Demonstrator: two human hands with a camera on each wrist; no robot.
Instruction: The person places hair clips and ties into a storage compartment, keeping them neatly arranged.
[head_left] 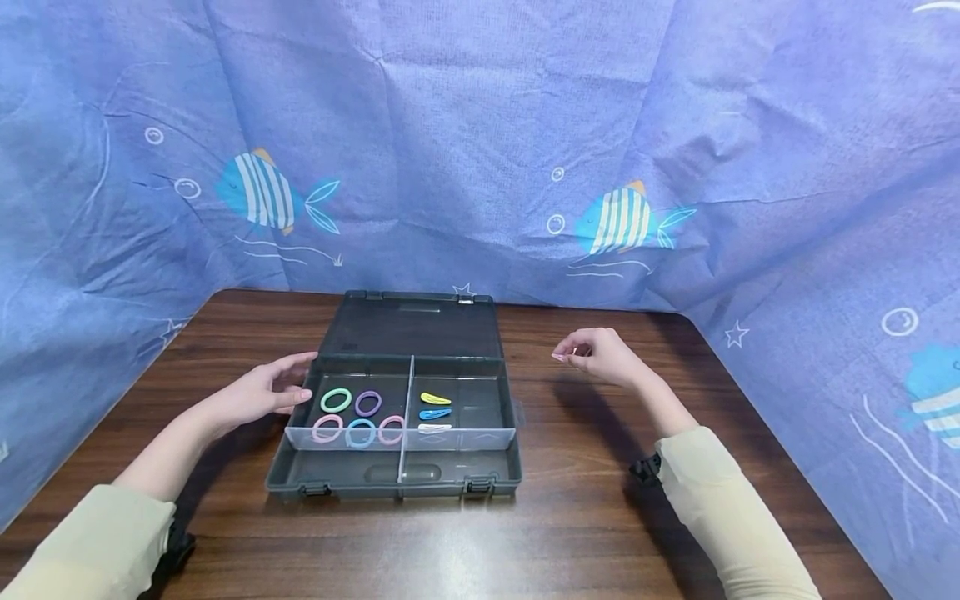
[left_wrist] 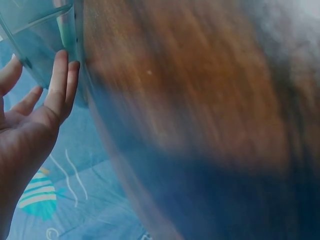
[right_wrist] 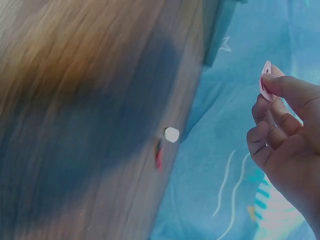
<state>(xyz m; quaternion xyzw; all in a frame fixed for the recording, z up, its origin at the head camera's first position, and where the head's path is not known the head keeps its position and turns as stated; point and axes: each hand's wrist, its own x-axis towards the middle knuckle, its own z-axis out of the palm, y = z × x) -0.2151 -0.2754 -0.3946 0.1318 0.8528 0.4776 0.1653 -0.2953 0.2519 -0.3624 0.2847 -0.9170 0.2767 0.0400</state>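
A dark see-through plastic box (head_left: 337, 468) lies on the table with its lid (head_left: 420, 333) folded back. My left hand (head_left: 262, 392) touches its left side, thumb at the rim and relaxed fingers along the outer wall; in the left wrist view the fingertips (left_wrist: 61, 56) meet the clear wall. To the right, above the table, my right hand (head_left: 603, 357) pinches a pink snap hair clip (right_wrist: 266, 82) between thumb and index finger. Yellow (head_left: 435, 398), blue (head_left: 435, 414) and white (head_left: 435, 428) hair clips lie in the right back compartment. Several hair ties, including a green one (head_left: 323, 403), fill the left back compartment.
Clear dividers (head_left: 465, 439) split the box into compartments. The brown wooden table (head_left: 555, 517) ends at a blue fish-patterned cloth (head_left: 465, 167) hung around it. Near the table's edge, the right wrist view shows a small white round thing (right_wrist: 172, 134) and a small red one (right_wrist: 159, 161).
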